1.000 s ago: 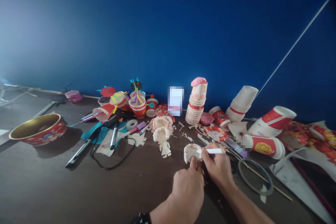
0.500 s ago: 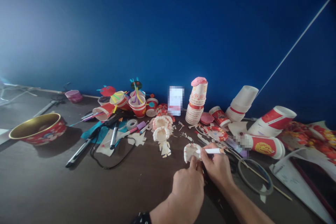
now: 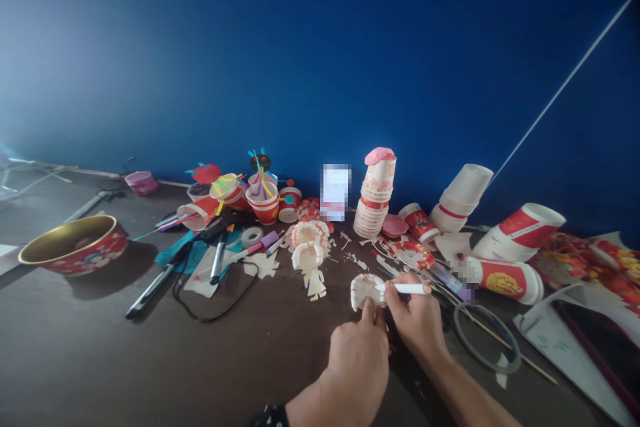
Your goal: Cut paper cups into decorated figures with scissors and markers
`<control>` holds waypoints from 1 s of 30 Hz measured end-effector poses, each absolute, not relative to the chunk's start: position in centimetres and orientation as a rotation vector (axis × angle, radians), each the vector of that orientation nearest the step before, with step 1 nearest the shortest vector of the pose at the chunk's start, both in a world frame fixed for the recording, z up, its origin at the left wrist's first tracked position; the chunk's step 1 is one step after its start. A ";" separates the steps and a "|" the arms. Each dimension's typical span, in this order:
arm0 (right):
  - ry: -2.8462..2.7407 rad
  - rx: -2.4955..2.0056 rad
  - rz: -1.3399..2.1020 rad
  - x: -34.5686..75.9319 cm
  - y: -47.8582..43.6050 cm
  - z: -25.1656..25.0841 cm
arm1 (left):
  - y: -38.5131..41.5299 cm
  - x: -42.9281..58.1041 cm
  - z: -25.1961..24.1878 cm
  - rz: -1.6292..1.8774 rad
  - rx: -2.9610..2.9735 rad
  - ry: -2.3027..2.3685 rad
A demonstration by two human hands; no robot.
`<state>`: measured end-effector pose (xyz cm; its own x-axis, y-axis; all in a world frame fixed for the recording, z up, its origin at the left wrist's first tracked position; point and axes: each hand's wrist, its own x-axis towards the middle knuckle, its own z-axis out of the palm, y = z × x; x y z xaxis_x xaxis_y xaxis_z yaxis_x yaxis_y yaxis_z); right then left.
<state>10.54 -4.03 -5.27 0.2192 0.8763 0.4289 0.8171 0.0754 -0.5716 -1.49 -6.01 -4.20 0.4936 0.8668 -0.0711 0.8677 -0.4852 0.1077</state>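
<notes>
A cut paper cup piece (image 3: 358,290) with a rolled, red-marked rim lies flat on the dark table in front of me. Fingers of my left hand (image 3: 359,353) are closed at its lower edge, the index fingertip pressing on its inner face. My right hand (image 3: 417,320) grips a white marker pen (image 3: 411,288), whose tip reaches the right part of the piece. Left of my hands lie similar cut cup pieces (image 3: 306,255) and a small paper figure cutout (image 3: 315,285). Whether the tip touches the paper is too small to tell.
A tall stack of paper cups (image 3: 373,203) stands behind, with more cups (image 3: 505,279) lying to the right. Nearby are a coiled ring (image 3: 487,337), a wooden stick and a tablet. At left sit a red bowl (image 3: 95,250), a glue gun with its cord and a tape roll (image 3: 251,236).
The marker has shifted slightly to the right with my right hand. My left hand and the cup piece look nearly the same.
</notes>
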 end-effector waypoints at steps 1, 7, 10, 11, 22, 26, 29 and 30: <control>-1.591 -1.729 0.093 10.5 -4.0 -5.3 | -6.0 -1.5 -4.2 -0.014 2.600 1.516; -1.614 -1.726 0.061 10.5 -3.9 -5.4 | -6.0 -1.4 -4.2 -0.047 2.596 1.513; -1.630 -1.722 0.059 10.5 -3.8 -5.5 | -6.0 -1.4 -4.2 -0.044 2.592 1.515; -1.634 -1.723 0.068 10.5 -3.8 -5.5 | -6.0 -1.4 -4.2 -0.039 2.591 1.516; -1.604 -1.725 0.078 10.6 -4.0 -5.4 | -6.0 -1.5 -4.0 -0.043 2.586 1.502; -1.609 -1.725 0.073 10.6 -4.0 -5.3 | -6.0 -1.5 -4.0 -0.055 2.582 1.507; -1.621 -1.731 0.080 10.5 -4.0 -5.3 | -6.0 -1.4 -4.1 -0.048 2.586 1.521; -1.630 -1.727 0.084 10.5 -4.0 -5.3 | -6.0 -1.4 -4.0 -0.047 2.587 1.525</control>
<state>10.52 -4.05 -5.34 0.1879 0.8826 0.4309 0.8336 0.0887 -0.5452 -1.41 -5.99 -4.04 0.4862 0.8685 -0.0969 0.8728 -0.4771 0.1029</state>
